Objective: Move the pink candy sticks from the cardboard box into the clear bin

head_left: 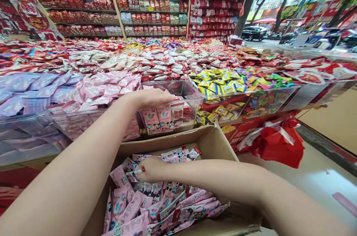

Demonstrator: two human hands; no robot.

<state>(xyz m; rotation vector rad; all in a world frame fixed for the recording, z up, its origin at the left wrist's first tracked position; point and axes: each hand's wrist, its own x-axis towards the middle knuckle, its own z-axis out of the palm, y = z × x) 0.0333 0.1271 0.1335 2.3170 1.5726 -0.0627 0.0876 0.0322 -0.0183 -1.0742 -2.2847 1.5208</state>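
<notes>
Bare forearms (212, 176) foremost: right hand (153, 169) among pink printed plastic packets (134, 208) in brown cardboard box (213, 143), left hand (156, 97) over clear plastic bin (191, 122), both grips indiscernible; apparently gathering, next move likely needs a firm handful.

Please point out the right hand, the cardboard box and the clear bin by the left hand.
Right hand (152, 169): head view, on the back of the hand.
Cardboard box (213, 143): head view, on its bare inner wall.
Clear bin (189, 118): head view, on its front wall, lower right.

packets (134, 206) lie in the carton (221, 146) — bins (189, 117) behind it, shelves (116, 5) beyond those.
</notes>
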